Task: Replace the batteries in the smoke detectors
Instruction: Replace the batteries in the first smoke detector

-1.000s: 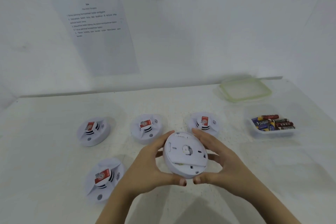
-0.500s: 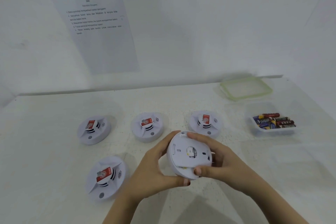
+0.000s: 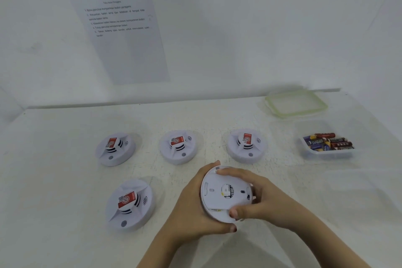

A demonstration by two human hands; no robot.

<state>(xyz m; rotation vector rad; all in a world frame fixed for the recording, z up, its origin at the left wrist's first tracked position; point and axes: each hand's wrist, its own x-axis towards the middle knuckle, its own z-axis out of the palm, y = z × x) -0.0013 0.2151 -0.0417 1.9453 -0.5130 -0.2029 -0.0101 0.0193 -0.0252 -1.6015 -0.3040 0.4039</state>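
A white round smoke detector (image 3: pixel 219 193) is held above the table with its back side turned up toward me. My left hand (image 3: pixel 193 209) grips its left and lower rim. My right hand (image 3: pixel 261 198) curls over its back plate, fingers at the top edge and thumb at the bottom edge. A gap shows along the plate's lower edge. Several more detectors with red labels lie face up on the table (image 3: pixel 65 180): one at the near left (image 3: pixel 130 203) and three in a row behind (image 3: pixel 115 148), (image 3: pixel 178 146), (image 3: pixel 245 144).
A clear plastic tub (image 3: pixel 326 154) holding several batteries (image 3: pixel 328 142) stands at the right. Its green-rimmed lid (image 3: pixel 296 104) lies behind it near the wall. A printed instruction sheet (image 3: pixel 121 28) hangs on the white wall.
Both hands have turned the held detector: my right hand has moved over the back plate and twisted it. The view has also shifted slightly.
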